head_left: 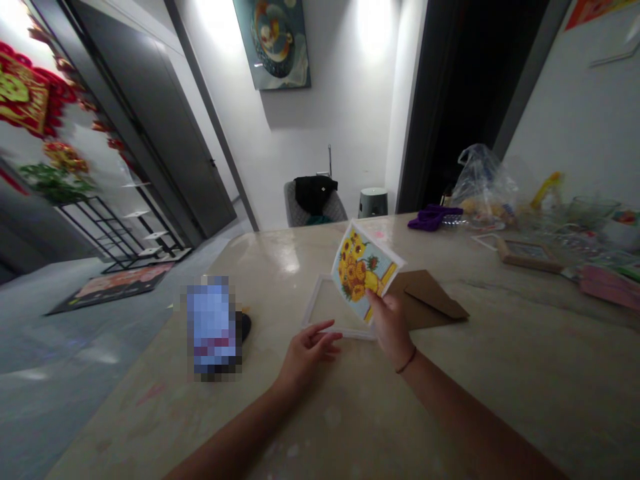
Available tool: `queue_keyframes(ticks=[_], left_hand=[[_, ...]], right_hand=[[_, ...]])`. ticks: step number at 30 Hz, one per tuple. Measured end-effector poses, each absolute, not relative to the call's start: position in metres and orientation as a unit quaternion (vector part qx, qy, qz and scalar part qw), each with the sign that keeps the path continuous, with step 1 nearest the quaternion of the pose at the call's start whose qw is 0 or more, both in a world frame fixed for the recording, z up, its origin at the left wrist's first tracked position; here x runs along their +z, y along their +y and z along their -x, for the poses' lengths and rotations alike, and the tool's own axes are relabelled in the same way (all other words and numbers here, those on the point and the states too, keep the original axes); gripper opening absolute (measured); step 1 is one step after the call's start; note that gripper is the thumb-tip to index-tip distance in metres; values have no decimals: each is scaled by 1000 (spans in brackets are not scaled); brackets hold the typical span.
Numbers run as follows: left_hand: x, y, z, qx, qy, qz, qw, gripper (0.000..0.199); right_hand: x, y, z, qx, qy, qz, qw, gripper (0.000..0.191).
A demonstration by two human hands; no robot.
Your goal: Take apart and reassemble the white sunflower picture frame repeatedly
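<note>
In my right hand [393, 327] is a small sunflower picture [357, 267] with a white border, tilted above the table. My thumb presses on its lower edge. A pale, thin frame [311, 303] lies flat on the table, partly hidden behind the picture. My left hand [310, 350] rests near the frame's lower edge, fingers apart and holding nothing; I cannot tell whether the fingertips touch the frame. Just beyond my right hand a brown envelope-like sheet [425, 300] with a folded flap lies on the table.
A blurred-out phone-like screen [213, 327] stands at left on the marble table [270, 427]. To the right are a wooden frame [530, 253], a purple cloth [433, 217], a clear plastic bag [485, 190] and a pink item [610, 287]. A chair [295, 200] stands behind the far edge.
</note>
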State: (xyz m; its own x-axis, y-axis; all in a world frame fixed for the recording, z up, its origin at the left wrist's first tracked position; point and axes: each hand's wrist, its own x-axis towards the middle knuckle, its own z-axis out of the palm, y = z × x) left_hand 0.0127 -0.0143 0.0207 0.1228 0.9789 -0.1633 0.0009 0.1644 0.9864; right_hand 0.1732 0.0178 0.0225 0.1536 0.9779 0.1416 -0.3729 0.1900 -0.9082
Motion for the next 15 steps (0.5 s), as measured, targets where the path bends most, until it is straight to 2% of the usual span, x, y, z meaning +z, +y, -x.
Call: queue_keyframes(ticks=[2, 6, 10, 15], left_hand=[[20, -13, -12, 407, 492, -477, 604, 53], [14, -9, -9, 430, 469, -466, 614, 46], [12, -1, -3, 519, 468, -463, 545, 40], [19, 4, 0, 549, 502, -512, 430, 35]], right_hand=[[31, 13, -163, 574, -329, 319, 679, 33], [39, 1, -148, 650, -313, 248, 646, 36], [36, -1, -145, 666, -333, 244, 622, 34], [31, 12, -163, 634, -321, 276, 647, 31]])
